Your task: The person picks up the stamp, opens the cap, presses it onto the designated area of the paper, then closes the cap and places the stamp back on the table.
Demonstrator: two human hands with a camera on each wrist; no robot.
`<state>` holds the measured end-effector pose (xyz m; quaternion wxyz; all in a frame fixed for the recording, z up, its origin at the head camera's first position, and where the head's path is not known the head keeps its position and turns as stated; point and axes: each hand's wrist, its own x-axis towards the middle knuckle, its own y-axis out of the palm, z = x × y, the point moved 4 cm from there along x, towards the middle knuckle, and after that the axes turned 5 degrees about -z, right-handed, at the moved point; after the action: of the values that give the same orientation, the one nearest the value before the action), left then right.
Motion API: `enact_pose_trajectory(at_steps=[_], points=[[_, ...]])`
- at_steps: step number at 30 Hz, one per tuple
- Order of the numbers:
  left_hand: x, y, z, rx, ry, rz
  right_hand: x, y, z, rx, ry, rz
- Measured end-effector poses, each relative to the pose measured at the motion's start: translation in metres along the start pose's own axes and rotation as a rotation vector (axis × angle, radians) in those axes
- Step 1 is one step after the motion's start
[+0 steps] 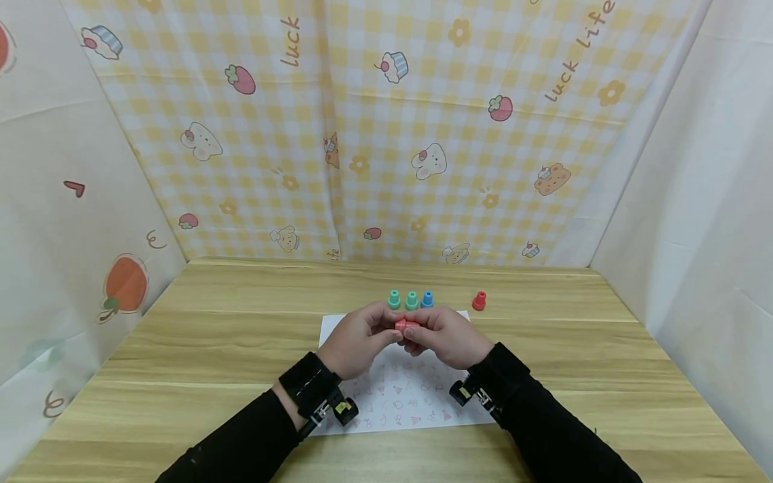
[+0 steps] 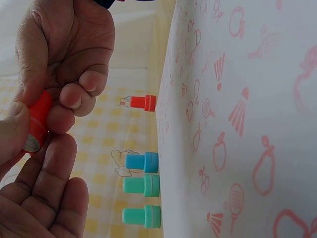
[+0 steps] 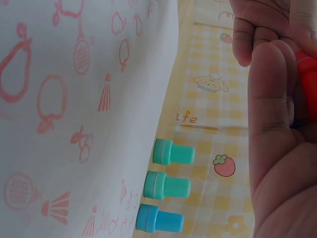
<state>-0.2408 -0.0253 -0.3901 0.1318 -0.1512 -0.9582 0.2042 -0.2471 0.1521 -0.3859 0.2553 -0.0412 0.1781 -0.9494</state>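
Both hands meet over the upper part of a white paper sheet, at a small red stamp [image 1: 407, 325]. My left hand [image 1: 359, 337] pinches its left end between thumb and fingers. From the other side my right hand [image 1: 445, 337] grips the same stamp with thumb and fingertips. In the left wrist view a pale round end with a drawing shows on the red stamp [image 2: 35, 126]. Fingers partly hide the red stamp [image 3: 309, 82] in the right wrist view. Red prints of fruit, rackets and shuttlecocks cover the paper [image 1: 392, 386].
Beyond the hands stand two green stamps, a left one [image 1: 394, 299] and a right one [image 1: 412, 300], beside a blue stamp [image 1: 427, 298]. Another red stamp [image 1: 479, 300] stands farther right on the wooden table [image 1: 211, 349]. A yellow checked cloth [image 1: 386, 134] hangs behind.
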Motion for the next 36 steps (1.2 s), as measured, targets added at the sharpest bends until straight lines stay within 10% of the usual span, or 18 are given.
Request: enact_pose_trajectory(at_steps=[36], points=[[0.0002,0.0000,0.0004,-0.026,0.025,-0.020,-0.0009,-0.0030,0.0005,0.004,-0.006,-0.069]])
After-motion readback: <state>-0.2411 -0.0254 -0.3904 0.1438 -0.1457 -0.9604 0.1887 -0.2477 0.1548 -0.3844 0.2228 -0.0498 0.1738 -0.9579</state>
